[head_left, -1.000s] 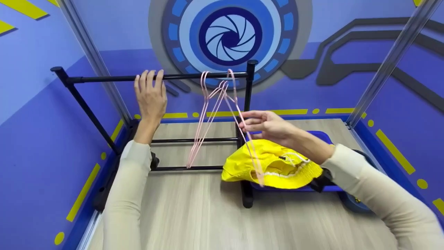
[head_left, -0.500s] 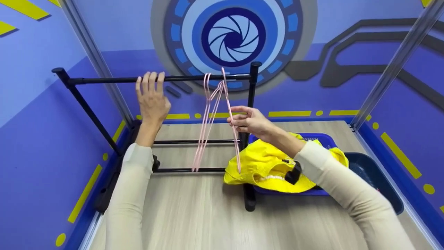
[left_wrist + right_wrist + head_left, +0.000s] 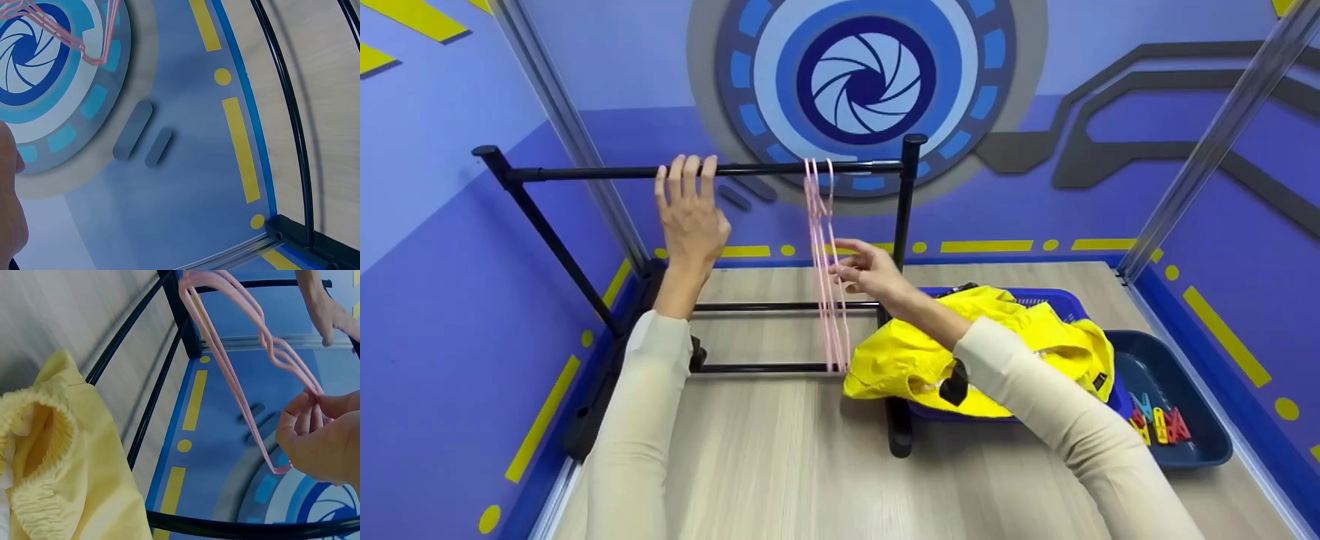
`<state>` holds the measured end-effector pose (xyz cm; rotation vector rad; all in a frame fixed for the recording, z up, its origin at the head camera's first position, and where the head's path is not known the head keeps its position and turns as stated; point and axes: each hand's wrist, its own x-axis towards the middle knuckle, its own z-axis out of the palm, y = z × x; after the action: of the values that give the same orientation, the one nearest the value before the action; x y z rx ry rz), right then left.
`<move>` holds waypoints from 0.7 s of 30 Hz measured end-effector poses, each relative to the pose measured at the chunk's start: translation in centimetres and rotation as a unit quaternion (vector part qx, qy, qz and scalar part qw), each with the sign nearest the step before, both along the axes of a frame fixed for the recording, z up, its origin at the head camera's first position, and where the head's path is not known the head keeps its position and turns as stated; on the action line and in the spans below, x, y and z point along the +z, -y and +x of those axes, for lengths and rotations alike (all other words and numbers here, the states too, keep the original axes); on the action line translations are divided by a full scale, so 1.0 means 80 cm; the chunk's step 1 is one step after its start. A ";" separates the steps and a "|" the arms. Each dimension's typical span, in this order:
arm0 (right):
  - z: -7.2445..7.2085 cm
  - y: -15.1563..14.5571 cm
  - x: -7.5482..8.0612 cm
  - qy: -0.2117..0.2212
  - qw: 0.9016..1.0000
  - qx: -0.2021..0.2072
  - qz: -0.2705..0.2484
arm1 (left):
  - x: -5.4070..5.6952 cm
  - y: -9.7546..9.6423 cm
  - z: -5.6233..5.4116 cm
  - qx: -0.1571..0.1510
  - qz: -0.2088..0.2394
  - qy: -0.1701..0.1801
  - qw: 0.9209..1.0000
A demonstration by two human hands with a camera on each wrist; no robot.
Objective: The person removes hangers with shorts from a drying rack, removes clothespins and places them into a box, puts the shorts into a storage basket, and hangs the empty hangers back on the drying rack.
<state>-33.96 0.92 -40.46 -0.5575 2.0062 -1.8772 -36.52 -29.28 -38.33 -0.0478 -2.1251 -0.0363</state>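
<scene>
In the head view, my left hand (image 3: 690, 217) holds the top rail of a black clothes rack (image 3: 607, 172), fingers hooked over the bar. Several thin pink clothes hangers (image 3: 821, 262) hang bunched together from that rail, right of its middle. My right hand (image 3: 870, 274) is at the side of the nearest hanger. The right wrist view has the thumb and fingers of the right hand (image 3: 320, 433) pinching a pink hanger (image 3: 281, 354). Only part of the left hand (image 3: 11, 197) enters the left wrist view, at its left edge.
A yellow garment with an elastic edge (image 3: 885, 356) lies over a blue basket (image 3: 1069, 300), right of the rack. Beside it, a dark tray (image 3: 1192, 390) contains colored clothespins (image 3: 1161, 426). Patterned walls stand behind and at both sides.
My right hand has moved left along the rail, bringing the rightmost hanger against the others, which now hang close together. The left hand stays on the rail. The clothespins have come into view.
</scene>
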 end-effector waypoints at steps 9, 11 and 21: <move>0.013 0.026 0.002 -0.129 0.988 -0.011 0.084 | 0.001 -0.003 0.001 0.001 -0.005 0.020 1.000; 0.015 0.029 0.002 -0.179 0.978 0.000 0.112 | 0.002 -0.005 0.001 -0.001 -0.002 0.026 1.000; 0.016 0.020 -0.004 -0.359 0.900 0.036 0.244 | 0.007 -0.001 0.009 0.008 0.004 0.054 0.999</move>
<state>-32.65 -0.67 -40.76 -1.2758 2.7206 -1.1074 -35.79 -29.20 -37.75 -0.0240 -2.2327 -0.0376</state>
